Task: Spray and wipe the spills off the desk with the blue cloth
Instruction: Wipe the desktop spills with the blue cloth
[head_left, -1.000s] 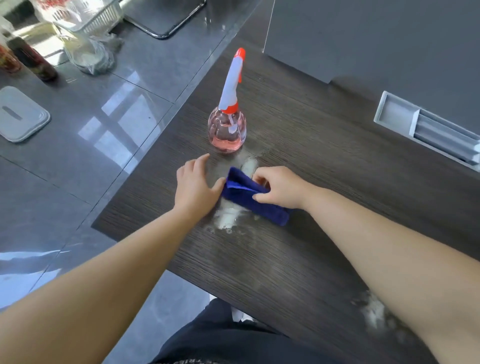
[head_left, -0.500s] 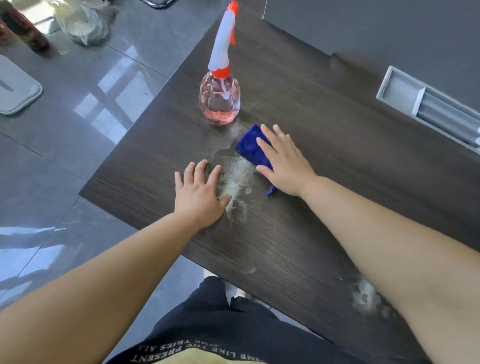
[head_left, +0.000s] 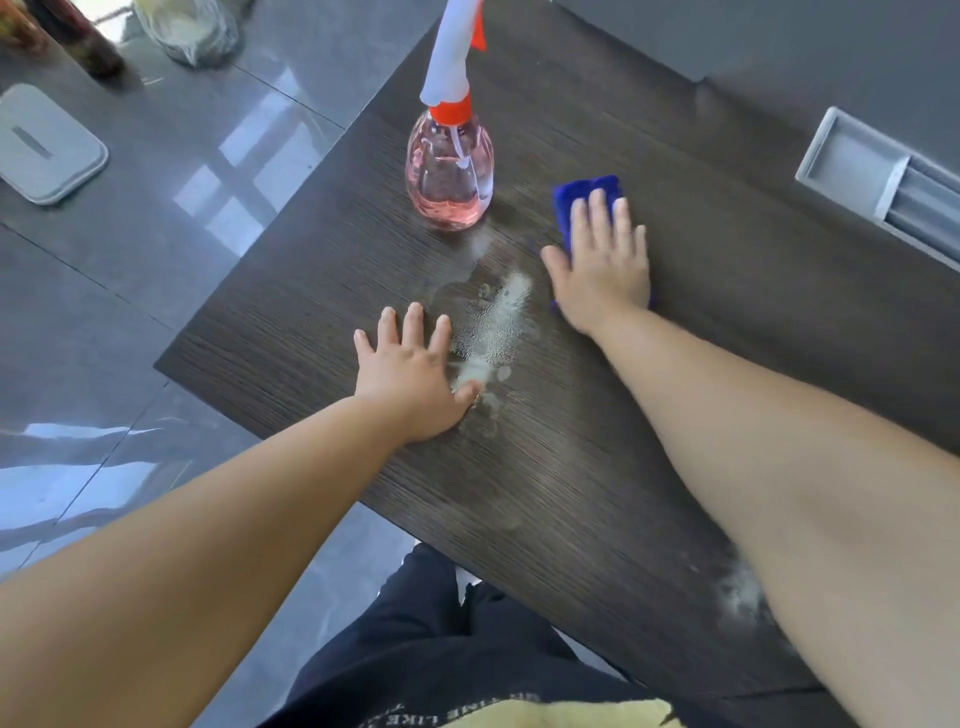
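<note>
The folded blue fuzzy cloth (head_left: 581, 193) lies flat on the dark, straight-grained wooden desk (head_left: 571, 467), just right of the round clear spray bottle (head_left: 450, 176) of pink liquid with a white and orange nozzle. The right hand (head_left: 602, 267) presses on the cloth with straight fingers, covering most of it and gripping nothing. Nearer the person, a pale, grainy wet smear (head_left: 493, 322) streaks the wood; the left hand (head_left: 410, 379) rests flat beside it, fingers spread, thumb touching the smear. A second whitish patch (head_left: 740, 592) shows by the right forearm. A grey rectangular recessed slot (head_left: 852, 161) sits farther right
</note>
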